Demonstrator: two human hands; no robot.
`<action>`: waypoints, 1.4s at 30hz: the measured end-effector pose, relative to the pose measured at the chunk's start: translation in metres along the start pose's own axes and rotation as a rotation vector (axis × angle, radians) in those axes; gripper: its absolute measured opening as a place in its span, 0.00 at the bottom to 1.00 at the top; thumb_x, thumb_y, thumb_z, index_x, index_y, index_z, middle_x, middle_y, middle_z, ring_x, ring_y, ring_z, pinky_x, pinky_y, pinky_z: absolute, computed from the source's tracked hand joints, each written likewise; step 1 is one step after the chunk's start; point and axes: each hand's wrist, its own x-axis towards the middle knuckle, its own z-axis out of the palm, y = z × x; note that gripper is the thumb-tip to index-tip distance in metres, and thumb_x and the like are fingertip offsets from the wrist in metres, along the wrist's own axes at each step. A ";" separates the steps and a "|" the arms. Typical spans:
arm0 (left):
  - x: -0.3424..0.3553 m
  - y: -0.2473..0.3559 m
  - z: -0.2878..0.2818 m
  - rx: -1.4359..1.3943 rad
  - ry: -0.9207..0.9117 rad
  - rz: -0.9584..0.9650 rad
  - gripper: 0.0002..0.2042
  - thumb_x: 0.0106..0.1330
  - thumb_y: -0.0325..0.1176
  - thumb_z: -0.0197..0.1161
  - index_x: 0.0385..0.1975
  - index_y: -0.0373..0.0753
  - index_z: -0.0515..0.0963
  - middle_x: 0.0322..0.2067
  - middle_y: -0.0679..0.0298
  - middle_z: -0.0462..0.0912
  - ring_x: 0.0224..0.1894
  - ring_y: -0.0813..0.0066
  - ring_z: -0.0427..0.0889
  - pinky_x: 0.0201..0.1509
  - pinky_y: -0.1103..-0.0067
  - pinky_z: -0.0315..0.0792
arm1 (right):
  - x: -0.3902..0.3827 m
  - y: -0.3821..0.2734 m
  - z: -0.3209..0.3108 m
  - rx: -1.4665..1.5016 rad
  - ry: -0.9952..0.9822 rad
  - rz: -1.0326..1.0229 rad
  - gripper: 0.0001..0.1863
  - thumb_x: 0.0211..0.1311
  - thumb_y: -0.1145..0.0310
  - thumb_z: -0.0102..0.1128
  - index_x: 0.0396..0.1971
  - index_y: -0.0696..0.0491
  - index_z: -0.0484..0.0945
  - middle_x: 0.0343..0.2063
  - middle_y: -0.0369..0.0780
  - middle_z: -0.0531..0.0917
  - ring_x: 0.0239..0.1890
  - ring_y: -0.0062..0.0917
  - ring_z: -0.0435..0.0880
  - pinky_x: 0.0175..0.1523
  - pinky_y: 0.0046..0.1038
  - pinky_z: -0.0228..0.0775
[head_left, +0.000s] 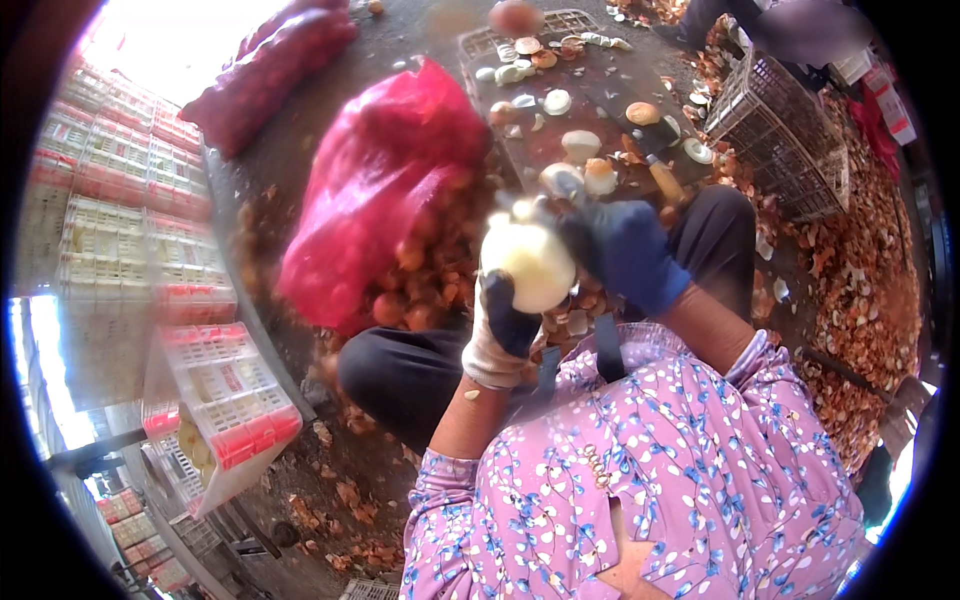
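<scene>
My left hand (508, 325), in a white glove with a dark palm, grips a large peeled onion (530, 265) from below and the left. Against the onion's upper right side is my right hand (625, 250) in a blue glove. Its fingers are curled in and blurred, and whatever they pinch is hard to make out. Just beyond my hands, a knife (665, 182) with a wooden handle lies among onions, near a partly peeled onion (600, 177) and a pale onion (580, 145).
Left of my hands, a pink mesh sack (390, 170) spills unpeeled onions (410, 310). Another full sack (275, 70) lies behind it. Stacked crates (145, 240) line the left side. A plastic crate (780, 135) stands at the far right, beside heaped onion skins (870, 290).
</scene>
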 end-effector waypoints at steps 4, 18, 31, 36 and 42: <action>-0.002 0.013 0.008 0.066 0.073 0.101 0.35 0.60 0.57 0.61 0.63 0.43 0.63 0.54 0.59 0.73 0.54 0.61 0.76 0.53 0.63 0.75 | -0.031 0.053 0.057 0.236 0.046 0.101 0.17 0.67 0.60 0.54 0.51 0.51 0.77 0.26 0.50 0.83 0.32 0.44 0.84 0.35 0.42 0.74; -0.165 0.354 -0.109 -0.190 0.690 1.290 0.32 0.50 0.54 0.68 0.47 0.33 0.75 0.44 0.48 0.78 0.47 0.49 0.80 0.47 0.53 0.80 | -0.042 0.079 0.039 0.424 -0.022 0.133 0.25 0.74 0.51 0.41 0.40 0.58 0.80 0.27 0.51 0.83 0.32 0.43 0.84 0.38 0.36 0.73; 0.027 0.198 -0.121 0.632 0.733 -0.102 0.14 0.69 0.38 0.59 0.50 0.42 0.74 0.40 0.60 0.83 0.34 0.63 0.84 0.36 0.70 0.81 | 0.010 0.173 0.032 0.196 0.015 0.223 0.21 0.66 0.65 0.55 0.56 0.56 0.70 0.43 0.54 0.82 0.44 0.43 0.84 0.49 0.38 0.75; 0.082 0.127 -0.082 0.865 0.405 -0.372 0.22 0.66 0.37 0.65 0.58 0.38 0.72 0.44 0.61 0.82 0.38 0.73 0.82 0.40 0.76 0.79 | 0.050 0.176 0.014 -0.086 -0.032 0.166 0.24 0.64 0.65 0.58 0.60 0.50 0.71 0.49 0.48 0.81 0.49 0.42 0.82 0.54 0.35 0.74; 0.077 0.148 -0.018 0.743 0.336 -0.023 0.21 0.68 0.34 0.62 0.58 0.33 0.70 0.44 0.57 0.81 0.41 0.67 0.83 0.43 0.73 0.80 | 0.056 0.153 0.017 -0.152 0.119 -0.077 0.19 0.66 0.55 0.57 0.51 0.50 0.75 0.40 0.48 0.82 0.39 0.40 0.84 0.45 0.37 0.78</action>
